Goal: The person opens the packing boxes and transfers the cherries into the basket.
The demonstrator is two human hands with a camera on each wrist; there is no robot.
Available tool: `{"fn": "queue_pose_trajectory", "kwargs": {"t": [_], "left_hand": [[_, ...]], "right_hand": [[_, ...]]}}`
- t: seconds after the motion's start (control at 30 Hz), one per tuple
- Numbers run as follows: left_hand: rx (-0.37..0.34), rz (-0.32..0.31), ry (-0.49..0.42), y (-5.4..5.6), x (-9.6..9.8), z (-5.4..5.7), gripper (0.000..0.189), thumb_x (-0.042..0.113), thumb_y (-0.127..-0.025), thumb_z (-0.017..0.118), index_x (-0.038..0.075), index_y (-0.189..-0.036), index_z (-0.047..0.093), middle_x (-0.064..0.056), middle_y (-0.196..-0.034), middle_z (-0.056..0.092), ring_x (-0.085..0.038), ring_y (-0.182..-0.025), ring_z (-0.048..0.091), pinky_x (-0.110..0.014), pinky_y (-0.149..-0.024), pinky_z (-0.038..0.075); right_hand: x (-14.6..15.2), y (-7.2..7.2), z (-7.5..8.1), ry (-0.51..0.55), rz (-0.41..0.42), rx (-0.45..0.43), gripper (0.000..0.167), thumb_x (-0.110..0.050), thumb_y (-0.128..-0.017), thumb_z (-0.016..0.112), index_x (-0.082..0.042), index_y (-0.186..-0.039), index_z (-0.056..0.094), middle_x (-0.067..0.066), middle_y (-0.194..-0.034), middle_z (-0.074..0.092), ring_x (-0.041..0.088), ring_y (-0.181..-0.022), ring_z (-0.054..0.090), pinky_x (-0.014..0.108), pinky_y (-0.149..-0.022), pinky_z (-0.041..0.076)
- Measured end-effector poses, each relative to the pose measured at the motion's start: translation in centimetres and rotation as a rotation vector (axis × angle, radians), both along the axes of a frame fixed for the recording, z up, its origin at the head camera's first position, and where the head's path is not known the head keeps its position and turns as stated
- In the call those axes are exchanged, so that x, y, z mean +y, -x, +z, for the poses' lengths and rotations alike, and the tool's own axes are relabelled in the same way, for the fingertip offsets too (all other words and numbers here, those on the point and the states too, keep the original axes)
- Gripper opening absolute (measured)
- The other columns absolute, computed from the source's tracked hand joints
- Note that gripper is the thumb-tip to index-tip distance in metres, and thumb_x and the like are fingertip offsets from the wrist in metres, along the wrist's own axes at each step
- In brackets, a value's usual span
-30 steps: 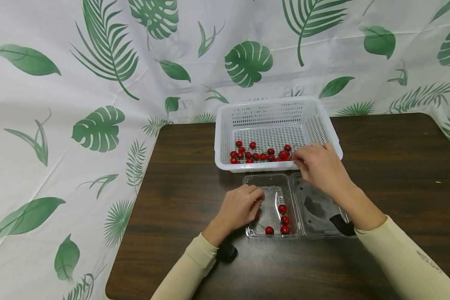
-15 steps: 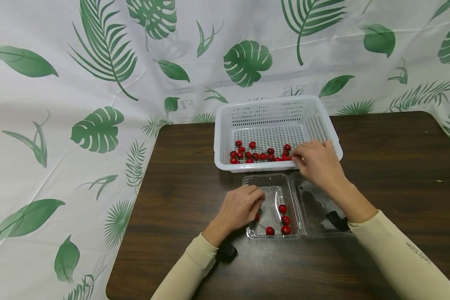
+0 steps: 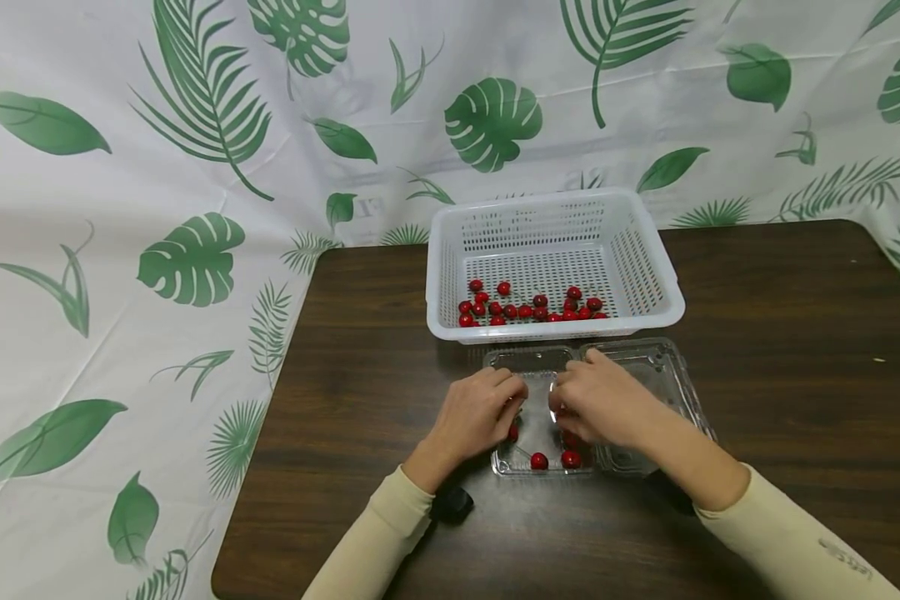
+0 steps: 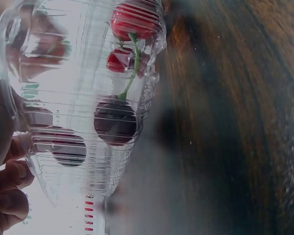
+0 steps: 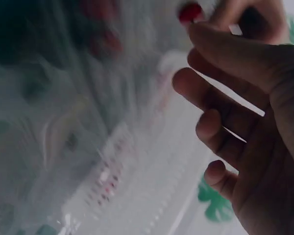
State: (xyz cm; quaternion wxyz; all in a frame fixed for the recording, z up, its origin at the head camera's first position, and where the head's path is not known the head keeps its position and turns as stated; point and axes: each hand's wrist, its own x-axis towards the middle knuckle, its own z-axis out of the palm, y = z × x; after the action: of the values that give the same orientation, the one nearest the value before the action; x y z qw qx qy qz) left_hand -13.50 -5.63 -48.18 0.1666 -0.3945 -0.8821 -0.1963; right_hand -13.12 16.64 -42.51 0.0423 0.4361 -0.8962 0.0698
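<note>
My left hand (image 3: 483,415) stays low over the left side of a clear plastic clamshell box (image 3: 495,469), fingers curled. Through the box wall in the left wrist view, a dark cherry (image 4: 68,148) shows at its fingertips, above the bottom. My right hand (image 3: 607,400) reaches over the other side of this compartment, thumb and forefinger together. A cherry (image 5: 190,13) appears right at its thumb tip in the right wrist view, and its other fingers spread loosely. More cherries (image 3: 539,461) lie along the box's walls; the right hand partly covers those on the right.
Behind the box stands a white perforated basket (image 3: 555,333) with many cherries (image 3: 525,312) gathered along its near side. The box's open lid (image 3: 667,367) lies flat to the right, beneath my right forearm. A leaf-print curtain (image 3: 390,125) hangs behind the brown table (image 3: 360,375).
My right hand has left the basket's near right side and come down and left over the box. Cherries it hid in the basket now show. My left hand has hardly moved.
</note>
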Motion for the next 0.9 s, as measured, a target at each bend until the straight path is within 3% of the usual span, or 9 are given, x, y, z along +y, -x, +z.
{"fn": "queue_pose_trajectory", "kwargs": {"t": [0.1, 0.3, 0.63, 0.9], "left_hand": [[0.003, 0.000, 0.000, 0.0, 0.1, 0.0, 0.003, 0.019, -0.092, 0.063, 0.019, -0.091, 0.066, 0.008, -0.085, 0.061, -0.009, -0.074, 0.056, -0.026, -0.060, 0.047], [-0.010, 0.015, 0.018, 0.0, 0.0, 0.0, 0.003, 0.018, -0.089, 0.068, 0.020, -0.090, 0.066, 0.009, -0.086, 0.062, -0.010, -0.075, 0.056, -0.026, -0.061, 0.047], [-0.019, -0.002, 0.022, 0.1, -0.2, 0.2, 0.002, 0.018, -0.091, 0.065, 0.019, -0.092, 0.067, 0.008, -0.086, 0.062, -0.009, -0.074, 0.055, -0.026, -0.061, 0.047], [-0.003, -0.010, 0.005, 0.1, -0.3, 0.2, 0.004, 0.019, -0.093, 0.062, 0.019, -0.091, 0.066, 0.008, -0.085, 0.061, -0.009, -0.072, 0.054, -0.024, -0.059, 0.045]], "right_hand": [[-0.6, -1.2, -0.9, -0.088, 0.017, 0.000, 0.024, -0.036, -0.069, 0.086, -0.021, -0.070, 0.068, -0.008, -0.066, 0.056, 0.016, -0.064, 0.050, 0.033, -0.061, 0.026], [-1.1, -2.2, -2.1, -0.142, 0.010, 0.066, 0.030, -0.040, -0.066, 0.087, -0.020, -0.066, 0.064, -0.005, -0.064, 0.054, 0.020, -0.064, 0.049, 0.035, -0.063, 0.029], [-1.6, -2.3, -3.2, -0.123, 0.008, 0.162, 0.029, -0.027, -0.071, 0.080, -0.019, -0.057, 0.055, -0.005, -0.061, 0.050, 0.020, -0.060, 0.046, 0.033, -0.062, 0.028], [-2.0, -2.3, -3.3, -0.141, 0.013, 0.173, 0.030, -0.018, -0.075, 0.077, -0.019, -0.056, 0.053, -0.005, -0.060, 0.049, 0.018, -0.059, 0.042, 0.033, -0.063, 0.025]]}}
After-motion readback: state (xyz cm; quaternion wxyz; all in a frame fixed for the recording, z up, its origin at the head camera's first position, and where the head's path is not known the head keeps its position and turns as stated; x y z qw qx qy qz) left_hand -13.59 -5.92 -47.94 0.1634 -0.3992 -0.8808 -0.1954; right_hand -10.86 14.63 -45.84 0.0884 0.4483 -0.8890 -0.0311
